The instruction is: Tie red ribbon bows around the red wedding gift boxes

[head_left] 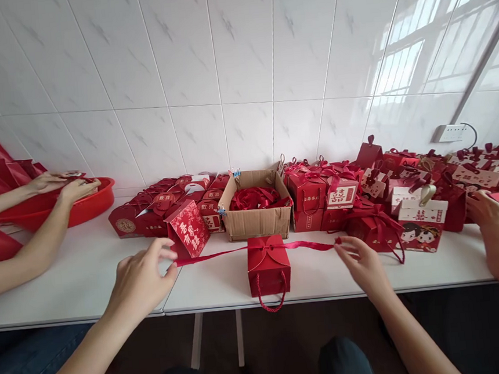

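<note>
A small red gift box [269, 269] stands at the table's front edge, with a twisted red cord handle [273, 308] hanging from its front. Across its top lies a red ribbon [220, 255], stretched out to both sides. My left hand [146, 277] pinches the ribbon's left end between thumb and fingertips. At the opposite end, my right hand [363, 261] has the ribbon between thumb and fingers, near a bow-topped red box [373, 231]. Behind my left fingers a patterned red box [190, 230] leans at a tilt.
An open cardboard box [259, 224] of red ribbons stands behind the gift box. Red gift boxes [167, 197] are grouped at left, with many more [422, 218] at right. Co-workers' hands [77, 187] work over a red basin [94, 206]; another person's hand [494, 212] is far right.
</note>
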A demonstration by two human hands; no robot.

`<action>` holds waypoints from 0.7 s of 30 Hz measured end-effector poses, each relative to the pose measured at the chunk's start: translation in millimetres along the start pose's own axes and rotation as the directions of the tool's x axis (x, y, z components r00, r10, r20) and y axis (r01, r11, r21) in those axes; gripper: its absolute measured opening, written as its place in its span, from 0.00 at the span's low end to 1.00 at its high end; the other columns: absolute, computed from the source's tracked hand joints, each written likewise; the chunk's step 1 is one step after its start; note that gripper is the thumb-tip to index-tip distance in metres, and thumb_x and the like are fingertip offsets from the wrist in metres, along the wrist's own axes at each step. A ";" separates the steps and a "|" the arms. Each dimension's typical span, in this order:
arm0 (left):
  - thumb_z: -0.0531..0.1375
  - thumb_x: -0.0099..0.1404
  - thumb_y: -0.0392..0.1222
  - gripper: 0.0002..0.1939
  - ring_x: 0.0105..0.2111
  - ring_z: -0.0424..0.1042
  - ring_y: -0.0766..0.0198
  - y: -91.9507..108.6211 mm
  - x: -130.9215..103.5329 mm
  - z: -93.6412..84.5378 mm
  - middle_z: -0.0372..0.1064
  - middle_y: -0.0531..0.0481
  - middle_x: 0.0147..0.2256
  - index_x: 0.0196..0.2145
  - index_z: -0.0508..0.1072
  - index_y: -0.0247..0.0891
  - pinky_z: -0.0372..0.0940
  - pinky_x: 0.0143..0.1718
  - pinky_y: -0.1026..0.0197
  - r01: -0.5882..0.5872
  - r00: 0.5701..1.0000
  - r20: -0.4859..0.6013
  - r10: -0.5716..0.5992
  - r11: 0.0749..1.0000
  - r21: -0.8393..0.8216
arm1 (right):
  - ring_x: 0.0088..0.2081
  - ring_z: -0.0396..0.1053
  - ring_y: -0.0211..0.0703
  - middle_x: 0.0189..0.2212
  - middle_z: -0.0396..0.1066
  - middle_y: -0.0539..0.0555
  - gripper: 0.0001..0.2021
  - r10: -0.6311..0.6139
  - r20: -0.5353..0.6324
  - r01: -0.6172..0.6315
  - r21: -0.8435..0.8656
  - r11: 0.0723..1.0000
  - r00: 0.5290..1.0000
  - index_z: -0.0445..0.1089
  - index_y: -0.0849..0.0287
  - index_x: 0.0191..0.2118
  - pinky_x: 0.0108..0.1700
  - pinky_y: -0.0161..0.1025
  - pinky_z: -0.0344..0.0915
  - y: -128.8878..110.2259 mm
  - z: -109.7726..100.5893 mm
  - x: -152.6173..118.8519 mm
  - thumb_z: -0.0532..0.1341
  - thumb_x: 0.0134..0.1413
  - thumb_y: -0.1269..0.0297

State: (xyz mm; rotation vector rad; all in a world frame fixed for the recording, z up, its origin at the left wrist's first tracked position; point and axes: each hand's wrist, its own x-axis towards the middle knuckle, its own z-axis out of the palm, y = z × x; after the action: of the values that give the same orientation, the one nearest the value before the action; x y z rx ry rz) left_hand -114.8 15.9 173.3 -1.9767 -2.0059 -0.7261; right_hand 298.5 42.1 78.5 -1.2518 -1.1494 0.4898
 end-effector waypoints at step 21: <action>0.61 0.55 0.37 0.14 0.50 0.68 0.53 113.6 7.5 90.2 0.69 0.44 0.47 0.41 0.67 0.40 0.62 0.52 0.52 0.174 0.968 0.240 0.067 0.510 -0.843 | 0.32 0.72 0.46 0.32 0.75 0.55 0.09 -0.223 0.657 0.582 -0.397 0.710 0.720 0.73 0.56 0.37 0.34 0.38 0.64 -97.4 80.4 -19.2 0.60 0.56 0.59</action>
State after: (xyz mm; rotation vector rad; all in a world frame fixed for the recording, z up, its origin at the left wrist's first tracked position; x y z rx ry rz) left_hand 12.2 63.2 121.0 -2.6018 -2.0173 -1.9029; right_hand 193.5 34.7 150.9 -1.3166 -2.1829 0.1365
